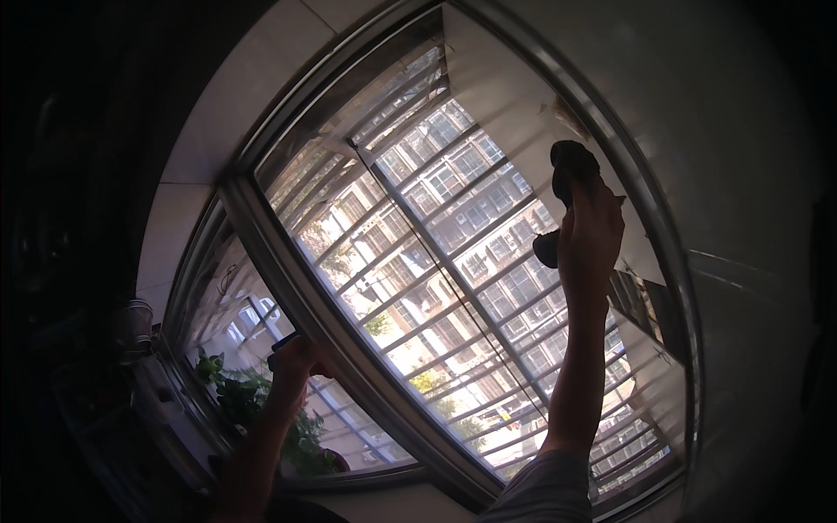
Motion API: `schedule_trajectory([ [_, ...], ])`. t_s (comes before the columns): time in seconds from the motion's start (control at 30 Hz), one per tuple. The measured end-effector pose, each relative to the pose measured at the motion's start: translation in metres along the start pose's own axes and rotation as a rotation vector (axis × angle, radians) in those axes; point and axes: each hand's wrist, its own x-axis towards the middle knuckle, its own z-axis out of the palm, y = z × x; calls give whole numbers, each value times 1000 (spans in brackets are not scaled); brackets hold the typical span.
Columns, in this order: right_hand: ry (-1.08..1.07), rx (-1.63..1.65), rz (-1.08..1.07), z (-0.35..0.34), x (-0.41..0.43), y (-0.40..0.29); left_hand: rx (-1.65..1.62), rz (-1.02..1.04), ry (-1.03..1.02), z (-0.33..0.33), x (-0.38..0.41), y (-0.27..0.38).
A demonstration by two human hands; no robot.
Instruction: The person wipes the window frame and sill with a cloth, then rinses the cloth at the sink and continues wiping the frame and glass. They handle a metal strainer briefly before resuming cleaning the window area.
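My right hand (592, 225) is raised against the large window pane (484, 281), near the right side of its metal frame. It presses a dark, bunched cloth (572, 163), part of which sticks out below on the left of the fingers. Lower down, my left hand (295, 359) is closed around a small dark blue object (281, 345), mostly hidden by the fingers, so I cannot tell what it is. That hand is beside the metal upright (353, 366) between the large pane and the smaller left opening; whether it touches the upright is unclear.
Horizontal bars (471, 235) stand outside the glass, with a thin dark cord (451, 281) running diagonally. Green potted plants (245, 395) fill the lower left opening. A pale container (136, 323) stands by the left frame edge. Tiled wall (196, 150) surrounds the window.
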Motion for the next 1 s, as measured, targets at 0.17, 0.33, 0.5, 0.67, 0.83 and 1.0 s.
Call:
schedule_trajectory([
  [0.17, 123, 58, 70, -5, -1, 13, -21, -8, -15, 3, -4, 14],
  [0.33, 184, 129, -208, 52, 52, -17, -34, -44, -9, 18, -7, 12],
  [0.5, -71, 226, 23, 5, 23, 10, -14, -13, 48, 13, -6, 26],
  [0.67, 3, -99, 194, -68, -117, 99, 11, -26, 20, 10, -4, 29],
  [0.83, 60, -181, 509, -94, -172, 123, 13, -54, 13, 17, -6, 17],
  [1.0, -49, 88, 29, -26, -76, 4, 1, -30, 18, 11, -5, 20],
])
